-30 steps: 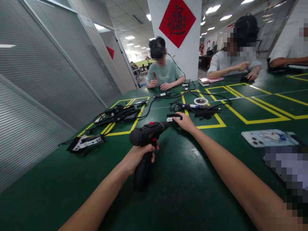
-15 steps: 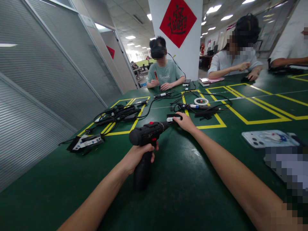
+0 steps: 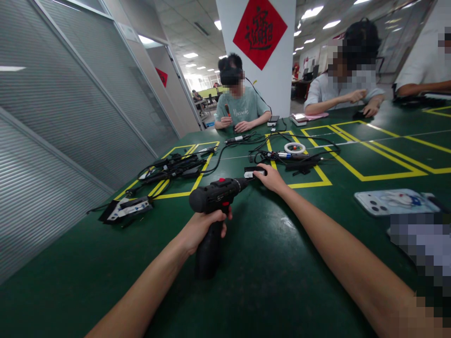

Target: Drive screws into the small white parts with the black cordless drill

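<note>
Drill (image 3: 213, 196), left hand (image 3: 202, 228) and right hand (image 3: 272, 178): barely shifting since the earlier frame; only the view itself is wavering slightly.
Cable pile (image 3: 172, 169): lying on the left of the desk (image 3: 278, 267), well apart from both hands.
Left hand: wrapping around the drill's grip, with the drill's nose pointing right and slightly away.
Block, black with a white strip (image 3: 249, 174): sitting just off the drill's nose, ahead and right of the left hand, its long side running left to right; whether nose and block are touching, I cannot tell.
Right hand: pinching the block's right end between thumb and fingers, so being the nearer one.
Cord tangle (image 3: 287, 156) and white ring (image 3: 294, 152): lying beyond the right hand; nothing visible is blocking the drill's line.
Phone (image 3: 396, 202): resting well right.
</note>
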The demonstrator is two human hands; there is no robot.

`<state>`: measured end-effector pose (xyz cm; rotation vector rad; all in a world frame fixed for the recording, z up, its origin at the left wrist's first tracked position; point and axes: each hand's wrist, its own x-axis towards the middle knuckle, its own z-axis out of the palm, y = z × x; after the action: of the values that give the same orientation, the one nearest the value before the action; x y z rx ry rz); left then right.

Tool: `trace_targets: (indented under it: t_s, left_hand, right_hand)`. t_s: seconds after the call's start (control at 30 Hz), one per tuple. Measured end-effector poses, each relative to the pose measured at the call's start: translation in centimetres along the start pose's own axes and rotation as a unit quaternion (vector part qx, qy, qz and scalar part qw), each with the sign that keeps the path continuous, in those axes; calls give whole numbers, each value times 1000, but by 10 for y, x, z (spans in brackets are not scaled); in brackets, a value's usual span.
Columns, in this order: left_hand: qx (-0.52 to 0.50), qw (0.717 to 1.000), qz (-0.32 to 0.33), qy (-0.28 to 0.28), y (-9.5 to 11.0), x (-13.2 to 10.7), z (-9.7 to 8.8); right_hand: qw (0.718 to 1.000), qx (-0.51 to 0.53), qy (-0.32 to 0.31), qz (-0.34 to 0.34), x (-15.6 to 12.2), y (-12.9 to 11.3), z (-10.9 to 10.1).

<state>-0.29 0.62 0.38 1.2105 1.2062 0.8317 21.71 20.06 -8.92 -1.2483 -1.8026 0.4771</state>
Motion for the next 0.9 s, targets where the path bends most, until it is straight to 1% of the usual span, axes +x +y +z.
trace_targets:
  t_s: [0.17, 0.5, 0.67, 0.9]
  left_hand:
    - [7, 1000, -9, 5, 1, 0, 1]
    - [18, 1000, 2, 2, -1, 1, -2]
    - [14, 1000, 9, 1, 0, 2, -2]
    - [-5, 1000, -3, 11, -2, 2, -1]
  right_hand:
    - [1000, 8, -1, -2, -1, 0, -1]
    - [1000, 7, -2, 7, -1, -4, -3]
    - [1000, 2, -2, 8, -1, -4, -3]
    - [1000, -8, -19, 3, 0, -1, -4]
